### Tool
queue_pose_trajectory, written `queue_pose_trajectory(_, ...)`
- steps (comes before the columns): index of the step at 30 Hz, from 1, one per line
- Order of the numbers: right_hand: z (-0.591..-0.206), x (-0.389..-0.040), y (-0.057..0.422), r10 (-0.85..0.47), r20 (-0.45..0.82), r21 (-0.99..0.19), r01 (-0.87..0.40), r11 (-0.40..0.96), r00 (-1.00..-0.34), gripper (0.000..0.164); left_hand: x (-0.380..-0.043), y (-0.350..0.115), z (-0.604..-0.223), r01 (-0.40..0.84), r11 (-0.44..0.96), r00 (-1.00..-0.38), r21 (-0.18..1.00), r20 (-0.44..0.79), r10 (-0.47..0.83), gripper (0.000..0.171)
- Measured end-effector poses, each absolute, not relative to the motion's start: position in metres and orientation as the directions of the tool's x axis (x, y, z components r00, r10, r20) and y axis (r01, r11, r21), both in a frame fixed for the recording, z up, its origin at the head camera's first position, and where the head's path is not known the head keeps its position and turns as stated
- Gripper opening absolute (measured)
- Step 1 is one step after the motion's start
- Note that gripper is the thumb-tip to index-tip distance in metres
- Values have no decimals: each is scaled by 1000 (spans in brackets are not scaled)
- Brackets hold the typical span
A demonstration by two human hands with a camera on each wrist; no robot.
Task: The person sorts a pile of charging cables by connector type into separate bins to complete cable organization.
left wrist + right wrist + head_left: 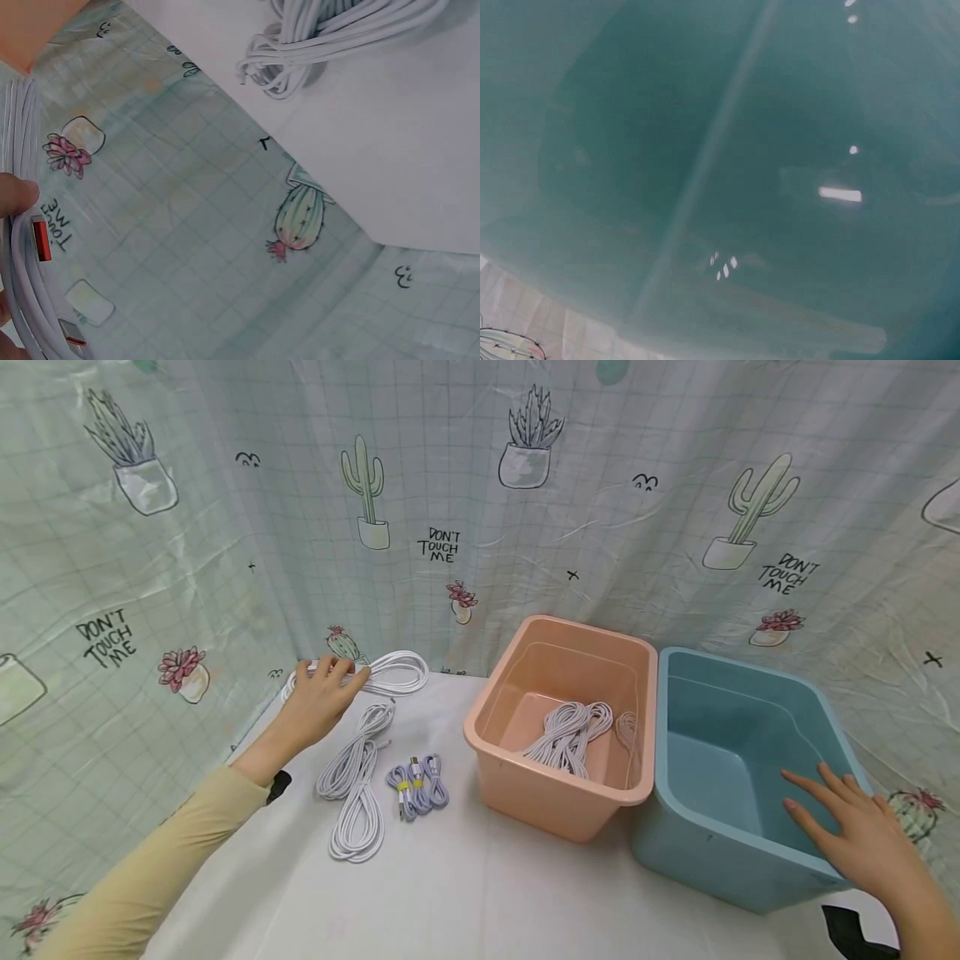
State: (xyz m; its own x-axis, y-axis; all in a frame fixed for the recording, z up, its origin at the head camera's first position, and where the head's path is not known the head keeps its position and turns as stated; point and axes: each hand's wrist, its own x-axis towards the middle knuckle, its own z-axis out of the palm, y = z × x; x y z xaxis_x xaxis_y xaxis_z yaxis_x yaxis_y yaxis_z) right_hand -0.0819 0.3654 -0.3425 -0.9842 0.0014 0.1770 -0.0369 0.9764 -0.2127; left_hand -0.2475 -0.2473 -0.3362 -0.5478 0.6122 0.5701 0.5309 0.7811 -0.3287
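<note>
My left hand (pixel 324 697) grips a bundled white cable (pixel 397 674) at the back left of the table. In the left wrist view the thumb lies across this cable bundle (pixel 21 262), and a plug with a red-orange inside shows beside it. Nearer on the table lies another long coiled white cable (pixel 356 785). To its right are several small pale-purple cables (pixel 418 787), some with yellow ties. My right hand (pixel 862 827) has its fingers spread over the right rim of the blue bin (pixel 738 672) and holds nothing.
A peach bin (pixel 558 814) stands left of the blue bin, with bundled white cables (pixel 573 735) inside it. A patterned curtain (pixel 450 485) hangs behind and beside the white table (pixel 465 893).
</note>
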Motion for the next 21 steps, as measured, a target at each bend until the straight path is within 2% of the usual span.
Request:
queue_pose_trajectory(4, -343, -82, 366, -1, 182, -214, -41, 976, -983, 52, -245, -237, -326, 543, 763, -518, -352, 574, 634, 44)
queue_pose_trajectory(12, -344, -82, 367, -8, 191, -206, -48, 977, -981, 52, -234, -210, -304, 569, 748, -497, -341, 583, 643, 44)
queue_pose_trajectory(21, -342, -81, 368, 37, 137, -165, 14, 986, -990, 58, -227, -179, -291, 591, 714, -443, -376, 588, 676, 43)
